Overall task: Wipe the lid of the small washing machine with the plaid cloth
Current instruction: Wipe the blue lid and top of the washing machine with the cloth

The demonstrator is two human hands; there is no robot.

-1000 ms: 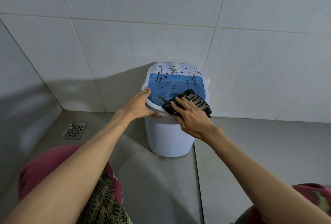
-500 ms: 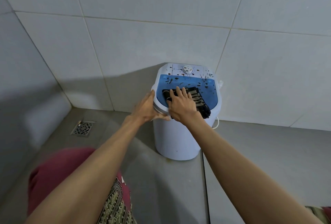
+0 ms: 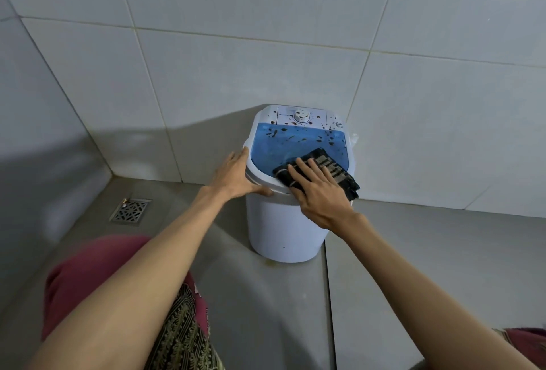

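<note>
Washer point(image 3: 283, 230): white, on the floor against the tiled wall.
Lid point(image 3: 277, 153): blue, spotted dark at the far side.
Cloth point(image 3: 331, 170): on the lid's near right part.
Right hand point(image 3: 319, 195): fingers spread, flat on the cloth.
Left hand point(image 3: 236, 176): open, bracing the washer's left rim.

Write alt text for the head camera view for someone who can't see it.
A right hand presses a dark plaid cloth flat on the spattered translucent blue lid of a small white washing machine, while the left hand steadies its rim, in a grey tiled corner.
</note>
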